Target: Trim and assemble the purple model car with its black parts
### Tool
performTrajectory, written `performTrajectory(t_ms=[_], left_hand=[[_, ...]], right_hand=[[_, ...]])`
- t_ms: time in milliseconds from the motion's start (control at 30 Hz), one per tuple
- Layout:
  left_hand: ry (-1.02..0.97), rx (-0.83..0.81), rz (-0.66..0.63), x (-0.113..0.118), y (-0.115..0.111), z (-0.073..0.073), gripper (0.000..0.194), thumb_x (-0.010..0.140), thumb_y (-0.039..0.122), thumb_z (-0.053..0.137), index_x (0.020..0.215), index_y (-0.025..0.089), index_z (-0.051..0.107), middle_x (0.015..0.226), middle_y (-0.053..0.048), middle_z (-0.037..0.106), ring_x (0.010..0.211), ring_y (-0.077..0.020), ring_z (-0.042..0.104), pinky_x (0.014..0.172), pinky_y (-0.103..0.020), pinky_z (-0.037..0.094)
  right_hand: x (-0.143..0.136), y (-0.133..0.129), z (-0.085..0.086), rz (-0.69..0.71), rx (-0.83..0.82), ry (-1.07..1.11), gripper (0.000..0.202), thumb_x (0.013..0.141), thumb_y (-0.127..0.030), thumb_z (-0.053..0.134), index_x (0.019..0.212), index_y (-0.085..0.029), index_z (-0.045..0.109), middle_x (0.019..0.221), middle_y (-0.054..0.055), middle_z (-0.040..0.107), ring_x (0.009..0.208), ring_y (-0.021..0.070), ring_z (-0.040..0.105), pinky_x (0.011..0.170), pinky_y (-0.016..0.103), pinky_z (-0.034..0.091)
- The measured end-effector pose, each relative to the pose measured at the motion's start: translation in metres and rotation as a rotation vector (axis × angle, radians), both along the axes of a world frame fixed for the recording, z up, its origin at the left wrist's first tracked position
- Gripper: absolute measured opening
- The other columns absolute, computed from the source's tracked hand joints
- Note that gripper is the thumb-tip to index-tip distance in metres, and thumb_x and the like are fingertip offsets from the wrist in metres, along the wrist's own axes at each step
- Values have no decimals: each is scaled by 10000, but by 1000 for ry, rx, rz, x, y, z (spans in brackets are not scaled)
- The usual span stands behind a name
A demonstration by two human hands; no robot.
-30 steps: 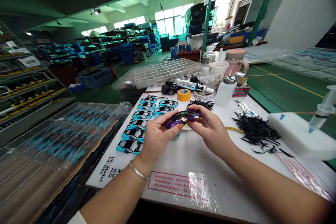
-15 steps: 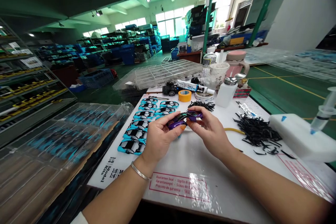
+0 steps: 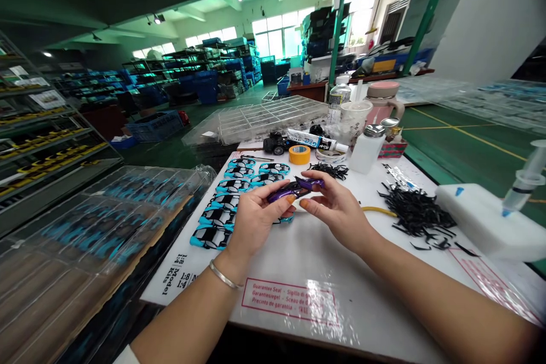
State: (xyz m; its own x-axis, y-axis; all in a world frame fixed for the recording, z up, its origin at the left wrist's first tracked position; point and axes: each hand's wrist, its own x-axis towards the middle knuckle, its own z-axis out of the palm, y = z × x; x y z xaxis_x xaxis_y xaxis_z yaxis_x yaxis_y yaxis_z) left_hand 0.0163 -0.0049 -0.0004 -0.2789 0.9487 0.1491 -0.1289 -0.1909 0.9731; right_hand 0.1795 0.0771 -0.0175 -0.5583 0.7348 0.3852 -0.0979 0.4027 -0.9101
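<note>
A purple and black model car body is held up over the white table, its middle partly covered by fingers. My left hand grips one end between thumb and fingers. At the other end, the fingers of my right hand hold the purple edge, with the thumb below and apart from it. Just beyond and to the left lie several blue and black model car bodies in rows. Behind my right hand is a small heap of thin black strips.
A larger pile of black strips lies to the right, near a white foam block with a syringe. Along the back stand orange tape, a glue tube, a white bottle and a pink jug.
The purple car body has turned and tilted in my hands. My right thumb has come down off it, while my left hand keeps its hold.
</note>
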Motion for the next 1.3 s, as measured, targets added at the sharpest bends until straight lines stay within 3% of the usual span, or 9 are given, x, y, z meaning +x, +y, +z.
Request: performTrajectory(t_ms=[867, 1100, 1300], left_hand=[[-6, -11, -7, 2, 0, 2, 479, 726, 345, 829, 1163, 179, 726, 795, -51, 733, 681, -143, 684, 674, -250, 580], [48, -2, 24, 7, -4, 6, 513, 695, 310, 844, 1169, 156, 722, 849, -63, 747, 680, -139, 667, 680, -249, 560], [98, 25, 69, 11, -7, 7, 499, 698, 297, 842, 1165, 166, 724, 988, -70, 750, 737, -138, 668, 719, -251, 564]], right_hand=[[0, -2, 1, -5, -34, 40, 401, 902, -411, 665, 1257, -267, 545, 1229, 67, 617, 1122, 237, 591, 904, 377, 514], [-3, -4, 0, -50, -67, 42, 371, 888, -455, 671, 1184, -261, 560, 1123, 47, 633, 996, 216, 622, 794, 331, 532], [-5, -5, 1, -2, -77, 96, 310, 889, -357, 671, 1158, -255, 554, 1077, 26, 634, 952, 181, 618, 784, 292, 529]])
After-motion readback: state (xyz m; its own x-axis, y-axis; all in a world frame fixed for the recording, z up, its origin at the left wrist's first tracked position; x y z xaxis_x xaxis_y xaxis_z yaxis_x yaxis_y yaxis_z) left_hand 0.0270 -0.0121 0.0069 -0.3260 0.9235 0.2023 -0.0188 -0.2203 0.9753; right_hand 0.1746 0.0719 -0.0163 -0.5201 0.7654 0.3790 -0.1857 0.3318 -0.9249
